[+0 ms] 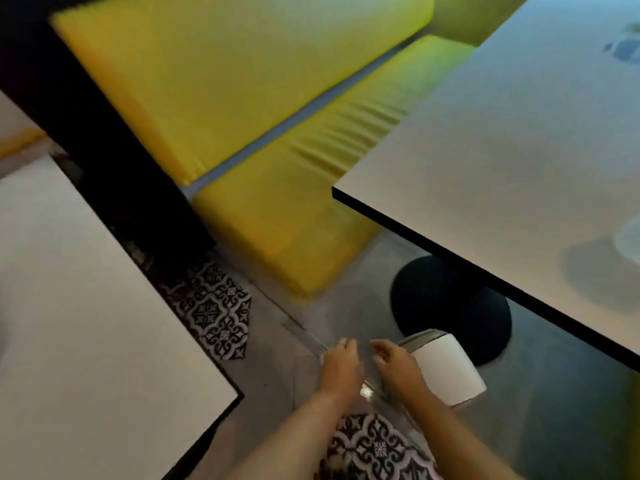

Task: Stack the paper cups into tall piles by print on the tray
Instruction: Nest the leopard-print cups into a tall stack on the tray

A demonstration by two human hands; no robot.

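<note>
- Left hand (pixel 341 367): seen from the back, low in the near centre, over the grey floor (pixel 284 368). Its fingers curled downward around the edge of something clear and glassy; what that thing was could not be told through the motion blur. A ring showed on one finger.
- Right hand (pixel 394 363): just right of the left hand and apart from it, fingers loosely curled with the fingertips drawn together. Whether it held anything could not be told.
- White cup-like cylinder (pixel 448 367): tilted, its rim toward the far left, directly right of and behind the right hand. It appeared plain; no print, brand or writing could be read on it. Whether it touched the hand could not be told.
- Right table (pixel 502 150): pale top with dark edge, on a round black pedestal base (pixel 433 299). Blurred bluish marks lay near its far-right corner, illegible.
- Left table (pixel 76 306): a second pale top, near left.
- Yellow bench (pixel 277 220): cushioned seat and backrest, far centre, between the two tables.
- Patterned tiles (pixel 214 306): black-and-white ornament on the floor beside the left table and below the forearms.
</note>
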